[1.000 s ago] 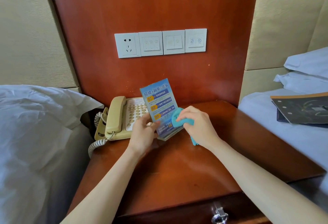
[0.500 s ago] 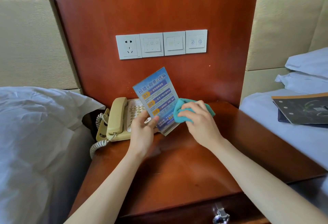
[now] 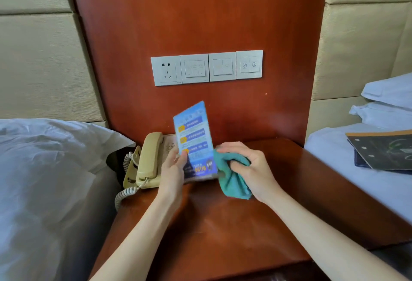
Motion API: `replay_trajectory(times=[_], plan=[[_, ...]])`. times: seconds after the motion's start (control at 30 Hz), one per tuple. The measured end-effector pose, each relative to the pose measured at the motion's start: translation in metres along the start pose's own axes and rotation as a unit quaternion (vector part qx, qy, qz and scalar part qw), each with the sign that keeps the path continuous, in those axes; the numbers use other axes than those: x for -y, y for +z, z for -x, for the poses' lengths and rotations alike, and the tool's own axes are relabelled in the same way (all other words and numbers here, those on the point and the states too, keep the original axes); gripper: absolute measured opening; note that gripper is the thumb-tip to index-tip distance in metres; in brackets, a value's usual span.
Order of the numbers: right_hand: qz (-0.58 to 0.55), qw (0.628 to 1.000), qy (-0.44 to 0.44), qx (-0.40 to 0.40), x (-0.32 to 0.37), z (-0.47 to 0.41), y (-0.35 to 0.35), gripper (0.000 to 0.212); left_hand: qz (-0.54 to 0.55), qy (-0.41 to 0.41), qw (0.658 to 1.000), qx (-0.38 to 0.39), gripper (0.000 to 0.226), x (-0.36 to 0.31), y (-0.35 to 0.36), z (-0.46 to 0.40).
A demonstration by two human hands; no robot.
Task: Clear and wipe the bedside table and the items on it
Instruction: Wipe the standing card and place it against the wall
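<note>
Left hand [image 3: 172, 169] pinches blue card [image 3: 195, 140] at its lower left edge, long axis near upright, above bedside table [image 3: 223, 231]. Right hand [image 3: 252, 169] grips teal cloth [image 3: 231, 178], touching card's right edge; cloth side nearer for next wipe

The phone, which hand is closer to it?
Left. The left hand holds the blue card right beside the telephone; the right hand, gripping the green cloth, is farther right.

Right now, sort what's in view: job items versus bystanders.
Job: blue leaflet in left hand; teal cloth in right hand; beige telephone; bedside table.
Bystanders: wall switch panel; folders on the bed; pillows.
</note>
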State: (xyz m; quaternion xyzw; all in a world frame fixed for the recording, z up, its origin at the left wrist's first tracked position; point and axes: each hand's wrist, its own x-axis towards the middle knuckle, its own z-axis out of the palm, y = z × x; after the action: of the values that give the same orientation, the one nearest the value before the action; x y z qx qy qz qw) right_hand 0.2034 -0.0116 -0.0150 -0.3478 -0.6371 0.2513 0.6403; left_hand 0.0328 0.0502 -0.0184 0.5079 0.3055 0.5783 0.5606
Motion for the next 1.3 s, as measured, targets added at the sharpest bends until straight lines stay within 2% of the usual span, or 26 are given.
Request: replay_trajectory(times=[0.07, 0.13, 0.2, 0.33, 0.43, 0.5, 0.6, 0.7, 0.77, 0.87, 0.97, 1.03, 1.1, 1.2, 1.23, 1.3], plan=[[0.026, 1.0, 0.003, -0.01, -0.001, 0.001, 0.004, 0.043, -0.065, 0.001, 0.997, 0.049, 0.023, 0.004, 0.008, 0.007], [0.04, 0.997, 0.017, -0.07, -0.001, 0.0, 0.004, 0.039, -0.127, 0.038, 0.986, 0.098, 0.022, 0.009, 0.015, 0.013], [0.006, 0.989, 0.044, -0.144, 0.001, -0.002, 0.001, 0.036, -0.151, 0.062, 0.98, 0.118, 0.019, 0.01, 0.02, 0.016], [-0.183, 0.946, 0.088, -0.254, 0.005, -0.011, -0.014, 0.031, -0.178, 0.06, 0.98, 0.07, 0.015, 0.012, 0.015, 0.011], [-0.301, 0.902, 0.112, -0.288, 0.01, -0.018, -0.027, 0.025, -0.198, 0.041, 0.979, 0.037, 0.014, 0.013, 0.009, 0.007], [-0.309, 0.902, 0.125, -0.273, 0.011, -0.018, -0.029, 0.024, -0.217, 0.045, 0.975, 0.024, 0.014, 0.014, 0.007, 0.006], [-0.267, 0.931, 0.136, -0.206, 0.007, -0.014, -0.022, 0.015, -0.247, 0.064, 0.967, 0.01, 0.015, 0.017, 0.006, 0.003], [-0.165, 0.962, 0.149, -0.156, 0.003, -0.01, -0.013, 0.019, -0.241, 0.089, 0.966, -0.02, 0.013, 0.017, 0.004, 0.002], [-0.082, 0.979, 0.166, -0.089, 0.003, -0.006, -0.006, 0.019, -0.219, 0.098, 0.969, -0.056, 0.011, 0.015, 0.002, 0.001], [-0.015, 0.98, 0.199, 0.027, 0.001, 0.0, 0.003, 0.022, -0.206, 0.096, 0.968, -0.105, 0.011, 0.012, -0.002, -0.001], [0.044, 0.975, 0.21, 0.055, 0.002, 0.001, 0.004, 0.024, -0.195, 0.111, 0.968, -0.114, 0.012, 0.008, -0.003, 0.001], [0.011, 0.978, 0.208, 0.015, 0.003, 0.0, 0.002, 0.023, -0.21, 0.13, 0.965, -0.088, 0.013, 0.005, -0.002, 0.003], [-0.074, 0.975, 0.202, -0.063, 0.004, -0.004, -0.002, 0.022, -0.252, 0.149, 0.955, -0.043, 0.015, 0.003, -0.002, 0.004], [-0.219, 0.939, 0.175, -0.199, 0.006, -0.012, -0.016, 0.018, -0.344, 0.184, 0.921, 0.011, 0.023, 0.002, -0.001, 0.007], [-0.243, 0.928, 0.164, -0.231, 0.007, -0.014, -0.023, 0.018, -0.36, 0.193, 0.913, 0.021, 0.026, 0.001, 0.0, 0.008], [-0.23, 0.93, 0.147, -0.244, 0.01, -0.015, -0.035, 0.015, -0.37, 0.201, 0.907, 0.033, 0.03, -0.001, 0.001, 0.01]])
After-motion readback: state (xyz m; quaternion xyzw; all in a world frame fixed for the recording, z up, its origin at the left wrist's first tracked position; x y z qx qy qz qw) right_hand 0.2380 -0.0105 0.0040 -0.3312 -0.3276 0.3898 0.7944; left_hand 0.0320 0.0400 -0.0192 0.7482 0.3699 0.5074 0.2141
